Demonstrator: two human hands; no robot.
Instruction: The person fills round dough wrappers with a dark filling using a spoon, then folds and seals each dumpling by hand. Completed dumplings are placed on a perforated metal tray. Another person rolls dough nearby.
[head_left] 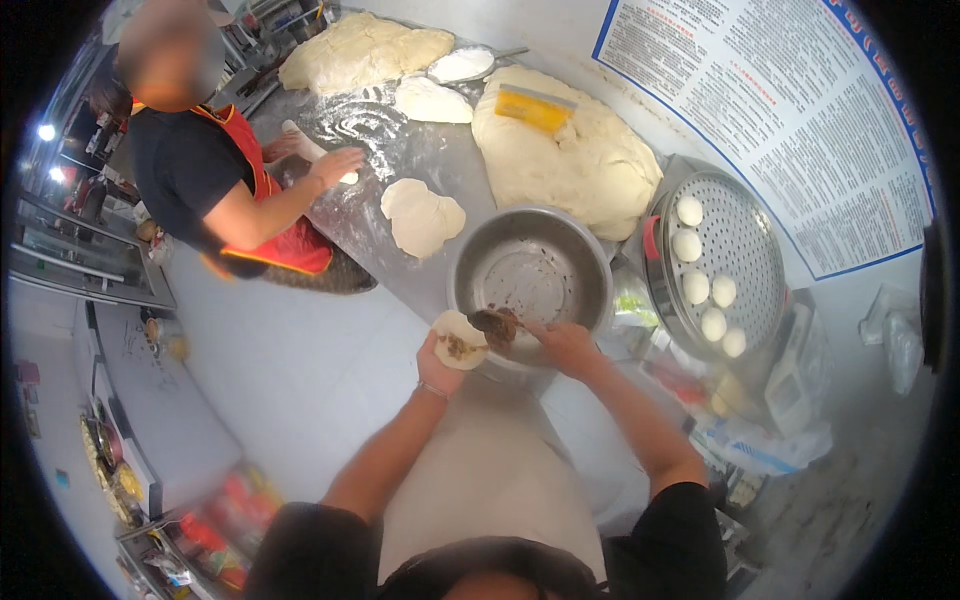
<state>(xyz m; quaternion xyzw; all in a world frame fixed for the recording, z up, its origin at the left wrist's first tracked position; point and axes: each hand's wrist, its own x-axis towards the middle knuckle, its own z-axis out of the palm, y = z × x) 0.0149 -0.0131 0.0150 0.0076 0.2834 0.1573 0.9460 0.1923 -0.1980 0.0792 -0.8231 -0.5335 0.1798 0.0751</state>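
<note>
stretching away from the person, the long metal table (pixel 420 150) is dusted with flour and carries the big things first: a large mound of dough (pixel 580 160) with a yellow scraper (pixel 535 108) resting on top, a second flatter mound (pixel 360 50) at the far end, and a small stack of rolled rounds (pixel 422 215) lying between them within easy reach. just beside the near mound sits a round perforated steamer tray (pixel 745 240) holding a curved row of white buns (pixel 700 270), set close to the right side, seemingly so finished pieces go straight in. nearer still stands a steel bowl (pixel 530 270), almost scraped bare inside, right in front of the hands. a co-worker in a red apron (pixel 270 240) leans over the table's left side, one hand (pixel 340 160) pressed on a rolling pin (pixel 305 140). the left hand (pixel 440 360) is cupped, palm up, fingers curled loosely under a dough wrapper (pixel 460 338) that lies just below the bowl's rim; the wrapper is pale, thin and roughly round, with a dark brown dab of filling at its middle. the right hand (pixel 565 345) is closed around the handle of a spoon (pixel 495 325), whose loaded tip touches the wrapper's edge, held low over the cupped palm probably so nothing drops.
</note>
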